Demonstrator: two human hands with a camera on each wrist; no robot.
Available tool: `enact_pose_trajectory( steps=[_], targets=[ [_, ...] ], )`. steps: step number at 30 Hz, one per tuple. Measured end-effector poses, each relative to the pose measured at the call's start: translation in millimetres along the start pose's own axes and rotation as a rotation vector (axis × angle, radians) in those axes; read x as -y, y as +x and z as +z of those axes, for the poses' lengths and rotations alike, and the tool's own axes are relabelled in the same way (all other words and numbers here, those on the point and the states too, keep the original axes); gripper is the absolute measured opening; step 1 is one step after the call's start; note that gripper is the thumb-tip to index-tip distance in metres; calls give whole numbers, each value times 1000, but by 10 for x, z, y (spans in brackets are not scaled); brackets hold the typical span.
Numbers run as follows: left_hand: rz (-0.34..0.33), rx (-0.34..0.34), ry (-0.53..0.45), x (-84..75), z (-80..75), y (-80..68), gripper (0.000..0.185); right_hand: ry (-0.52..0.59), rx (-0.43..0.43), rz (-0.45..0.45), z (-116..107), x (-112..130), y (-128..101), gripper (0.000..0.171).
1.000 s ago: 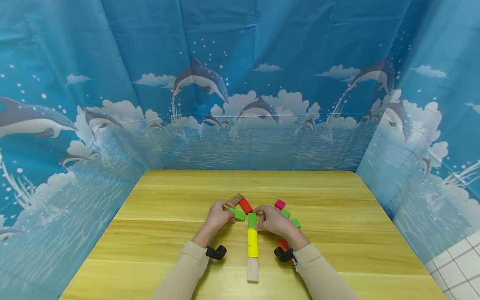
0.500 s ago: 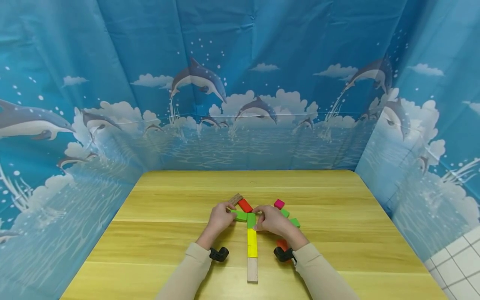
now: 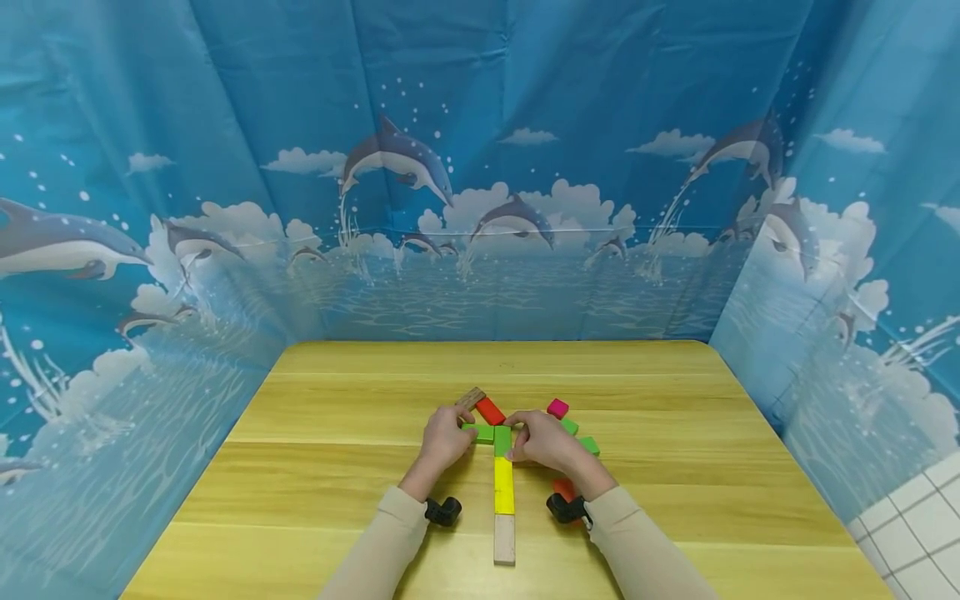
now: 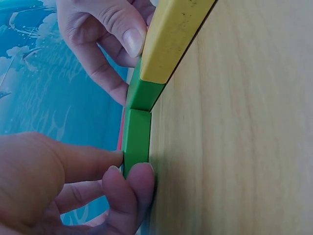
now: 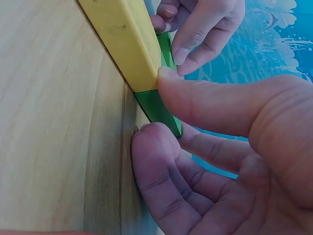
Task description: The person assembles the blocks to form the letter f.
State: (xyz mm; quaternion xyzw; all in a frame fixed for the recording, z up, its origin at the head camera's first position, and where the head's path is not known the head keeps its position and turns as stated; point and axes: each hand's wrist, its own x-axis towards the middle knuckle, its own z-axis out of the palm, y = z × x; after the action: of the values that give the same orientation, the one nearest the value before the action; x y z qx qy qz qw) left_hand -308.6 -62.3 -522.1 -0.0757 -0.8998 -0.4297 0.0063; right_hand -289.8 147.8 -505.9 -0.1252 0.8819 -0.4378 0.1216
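Observation:
My left hand (image 3: 445, 437) pinches one end of a green block (image 3: 483, 433) between thumb and fingers. That block lies crosswise, its other end meeting the far green block (image 3: 502, 440) of a straight row. Nearer to me in the row come a yellow block (image 3: 504, 485) and a pale wooden block (image 3: 504, 540). On the row's right side, my right hand (image 3: 546, 439) holds the far green block, thumb by the yellow joint and a finger at the far end. The left wrist view shows the two green blocks (image 4: 137, 132) end to side on the table.
Beyond the left hand, a red block (image 3: 491, 410) slants away from the row, meeting a brown wooden block (image 3: 471, 397). Right of the right hand lie a pink cube (image 3: 558, 407) and two green blocks (image 3: 589, 445). An orange-red block (image 3: 564, 489) is partly hidden under the right wrist.
My left hand has slid the crosswise green block right, closing the gap to the row and turning it straighter. The right hand has stayed in place.

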Motion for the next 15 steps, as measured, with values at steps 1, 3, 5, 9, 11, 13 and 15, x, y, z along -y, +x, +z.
enact_pose_trajectory(
  steps=[1, 3, 5, 9, 11, 13, 15],
  targets=[
    [0, 1, 4, -1, 3, 0, 13, 3, -2, 3, 1, 0, -4, 53],
    [0, 3, 7, -1, 7, 0, 13, 4, -3, 5, 4, -1, -9, 53],
    [3, 2, 17, 1, 6, -5, 13, 6, 0, 3, 7, 0, -10, 54],
    [16, 8, 31, 1, -20, -15, 15, -2, 6, -15, 1, -4, -4, 55],
    [16, 13, 22, 2, -42, -15, 19, 10, 10, -17, -13, -2, -8, 55],
    [21, 12, 12, -6, -72, -26, 23, 26, 16, -22, -35, -3, -25, 56],
    [17, 9, 9, -30, -101, -47, 26, 47, 21, -18, -66, 2, -60, 55]
  ],
)
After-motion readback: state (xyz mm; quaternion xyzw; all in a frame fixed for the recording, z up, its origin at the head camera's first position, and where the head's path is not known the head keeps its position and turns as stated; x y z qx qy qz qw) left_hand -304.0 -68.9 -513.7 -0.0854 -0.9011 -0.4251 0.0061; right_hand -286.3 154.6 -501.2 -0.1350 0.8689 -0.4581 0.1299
